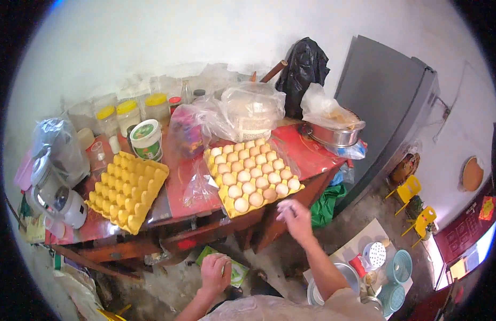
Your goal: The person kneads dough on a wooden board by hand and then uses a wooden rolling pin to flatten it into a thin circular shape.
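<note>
My right hand (294, 220) is just off the front right corner of a yellow egg tray (228, 208), fingers apart and holding nothing. Light brown and cream eggs (256, 199) fill the tray in rows. My left hand (216, 273) hangs in front of the table, lower than its edge, with curled fingers; whether anything is inside them is hidden. To the left on the table lies a second yellow egg tray (129, 186), with no eggs visible on it. Both trays rest on the red-covered table (177, 190), the second one slightly angled.
Behind the trays stand yellow-lidded jars (127, 116), a white-and-green bucket (146, 140) and plastic-bagged goods (252, 108). A steel pot (338, 135) sits at the right, near a grey refrigerator (382, 92). A kitchen appliance (65, 204) occupies the left end. Teal baskets (399, 265) are at lower right.
</note>
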### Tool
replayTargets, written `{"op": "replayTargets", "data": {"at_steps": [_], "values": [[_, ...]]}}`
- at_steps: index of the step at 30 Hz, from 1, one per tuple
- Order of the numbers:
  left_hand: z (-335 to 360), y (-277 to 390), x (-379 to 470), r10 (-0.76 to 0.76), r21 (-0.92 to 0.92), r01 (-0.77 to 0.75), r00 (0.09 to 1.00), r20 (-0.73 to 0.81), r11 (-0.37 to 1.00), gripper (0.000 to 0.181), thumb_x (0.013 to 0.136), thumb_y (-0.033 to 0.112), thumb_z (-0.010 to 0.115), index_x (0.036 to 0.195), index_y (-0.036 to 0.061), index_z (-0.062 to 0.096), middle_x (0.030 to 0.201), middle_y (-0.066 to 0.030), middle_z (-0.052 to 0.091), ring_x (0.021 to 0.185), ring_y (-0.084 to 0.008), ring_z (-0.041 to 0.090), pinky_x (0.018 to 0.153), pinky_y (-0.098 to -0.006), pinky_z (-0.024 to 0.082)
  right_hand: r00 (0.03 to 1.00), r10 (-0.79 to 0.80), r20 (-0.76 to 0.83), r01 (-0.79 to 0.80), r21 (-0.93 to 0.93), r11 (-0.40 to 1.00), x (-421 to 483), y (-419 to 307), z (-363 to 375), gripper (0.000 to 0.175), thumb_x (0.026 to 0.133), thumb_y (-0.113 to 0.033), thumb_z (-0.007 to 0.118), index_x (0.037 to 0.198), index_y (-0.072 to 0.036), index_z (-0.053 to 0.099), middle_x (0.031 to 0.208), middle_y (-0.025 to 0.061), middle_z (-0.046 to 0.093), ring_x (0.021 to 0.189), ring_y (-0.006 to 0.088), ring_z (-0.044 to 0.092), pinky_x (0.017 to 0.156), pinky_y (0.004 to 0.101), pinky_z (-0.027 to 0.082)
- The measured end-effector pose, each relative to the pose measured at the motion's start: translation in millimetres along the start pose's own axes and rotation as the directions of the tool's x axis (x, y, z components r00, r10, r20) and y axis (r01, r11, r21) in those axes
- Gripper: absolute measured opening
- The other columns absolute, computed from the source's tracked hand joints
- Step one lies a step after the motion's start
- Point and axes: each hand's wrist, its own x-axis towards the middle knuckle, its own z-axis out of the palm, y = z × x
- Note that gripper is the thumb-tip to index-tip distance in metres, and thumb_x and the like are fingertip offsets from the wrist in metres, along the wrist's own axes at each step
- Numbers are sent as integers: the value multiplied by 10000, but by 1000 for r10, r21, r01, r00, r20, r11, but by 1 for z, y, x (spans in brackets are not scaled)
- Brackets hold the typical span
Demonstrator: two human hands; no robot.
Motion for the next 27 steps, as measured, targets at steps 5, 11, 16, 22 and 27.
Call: {"op": "replayTargets", "data": {"at_steps": [5, 11, 16, 22, 27], "values": [[-3, -22, 33, 64, 68, -57, 992, -113, 996, 249, 684, -16, 658, 907, 75, 590, 913, -94, 607, 856, -298, 576, 769, -401, 447, 978, -56, -203, 65, 38, 997, 117, -16, -27, 160, 908, -59, 514, 1056, -23, 563, 775, 39, 611, 664, 100, 601, 597, 262, 490], [3, -52, 18, -74, 180, 111, 977, -201, 977, 155, 693, -16, 631, 817, 52, 568, 782, -132, 583, 718, -314, 561, 637, -390, 442, 960, -206, -187, 210, 2, 978, 290, -14, -43, 190, 937, -185, 562, 997, -9, 598, 787, 61, 614, 592, 130, 616, 536, 261, 509], [17, -60, 12, -198, 248, 263, 946, -258, 932, 116, 734, -17, 617, 829, 45, 593, 712, -124, 582, 629, -301, 570, 579, -389, 452, 975, -149, -164, 156, 32, 987, 423, -18, -30, 442, 869, -196, 652, 1221, -19, 452, 953, 127, 610, 642, 162, 635, 527, 292, 524], [13, -31, 27, -496, 227, 551, 829, -259, 803, 63, 838, 55, 601, 894, 34, 622, 807, -142, 624, 726, -314, 609, 658, -387, 486, 983, -44, -179, 80, 201, 976, 502, -24, -4, 591, 814, -120, 702, 1303, -59, 376, 968, 129, 582, 633, 164, 615, 520, 306, 531], [14, -17, 32, -606, 131, 647, 755, -250, 752, 99, 881, 65, 569, 946, 36, 637, 776, -121, 610, 671, -261, 590, 631, -352, 483, 879, -344, -330, 401, 123, 908, 514, -35, -1, 253, 857, -99, 658, 1046, -7, 519, 853, 86, 618, 621, 142, 632, 540, 289, 528]]}}
